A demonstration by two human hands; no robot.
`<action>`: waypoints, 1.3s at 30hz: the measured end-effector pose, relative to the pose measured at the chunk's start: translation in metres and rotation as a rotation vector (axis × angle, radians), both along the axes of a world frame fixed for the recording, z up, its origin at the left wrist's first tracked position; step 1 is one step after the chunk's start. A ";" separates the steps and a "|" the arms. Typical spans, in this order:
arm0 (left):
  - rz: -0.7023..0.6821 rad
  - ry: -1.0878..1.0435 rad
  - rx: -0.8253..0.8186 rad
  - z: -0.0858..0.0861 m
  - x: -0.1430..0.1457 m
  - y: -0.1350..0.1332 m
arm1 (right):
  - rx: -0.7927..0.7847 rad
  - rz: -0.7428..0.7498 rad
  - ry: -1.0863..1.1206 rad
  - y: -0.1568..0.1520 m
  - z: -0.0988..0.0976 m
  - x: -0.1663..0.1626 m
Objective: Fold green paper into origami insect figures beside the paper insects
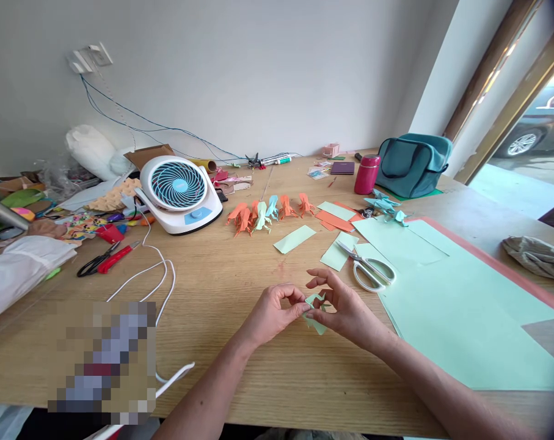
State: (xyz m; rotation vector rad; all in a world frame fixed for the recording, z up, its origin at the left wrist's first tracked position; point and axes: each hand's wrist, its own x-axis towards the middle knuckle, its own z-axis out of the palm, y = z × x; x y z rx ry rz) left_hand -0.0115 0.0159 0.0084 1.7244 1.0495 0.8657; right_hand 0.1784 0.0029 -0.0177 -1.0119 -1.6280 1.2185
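Observation:
Between my two hands, just above the table, is a small pale green folded paper figure [317,324]. My left hand [277,313] pinches its left side between thumb and fingers. On the other side, my right hand [343,305] has its thumb and a finger closed on the paper, while its upper fingers stick out apart. White-handled scissors [372,272] lie beyond my right hand, partly over cut green paper pieces [335,256]. A loose green strip [295,239] rests farther back. Several folded figures in orange [244,220], green [261,215] and blue [272,206] stand in a group.
Large green sheets [451,324] cover the right side. A white fan [180,194] stands back left, its cord [171,275] trailing forward. Red-handled pliers [116,257] and black scissors [93,261] lie left. A pink flask [367,175] and teal bag [411,166] stand at the back right.

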 end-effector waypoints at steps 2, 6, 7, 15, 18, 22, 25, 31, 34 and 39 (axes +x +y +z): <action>-0.030 -0.018 -0.039 -0.002 0.000 0.001 | 0.027 -0.012 -0.029 0.000 0.000 0.000; 0.026 -0.128 -0.085 -0.008 0.000 0.003 | 0.170 -0.099 -0.097 0.002 0.006 0.004; 0.073 -0.171 -0.098 -0.010 0.001 0.004 | 0.198 -0.134 -0.093 0.003 0.008 0.006; 0.416 -0.614 -0.271 -0.016 0.004 0.011 | 0.188 -0.329 -0.051 0.008 0.008 0.012; 0.464 -0.666 -0.293 -0.017 0.007 0.009 | 0.167 -0.299 -0.093 0.004 0.006 0.004; 0.508 -0.708 -0.328 -0.019 0.013 0.005 | 0.073 -0.175 -0.179 -0.002 0.005 -0.008; 0.531 -0.723 -0.352 -0.020 0.019 0.001 | 0.023 -0.122 -0.199 -0.006 0.004 -0.014; 0.518 -0.751 -0.391 -0.018 0.032 -0.008 | -0.071 -0.176 -0.020 -0.003 0.001 -0.020; 0.472 -0.782 -0.419 -0.018 0.039 -0.014 | -0.091 -0.232 0.144 0.000 -0.001 -0.022; 0.460 -0.777 -0.438 -0.024 0.046 -0.019 | -0.134 -0.333 0.153 0.002 -0.003 -0.021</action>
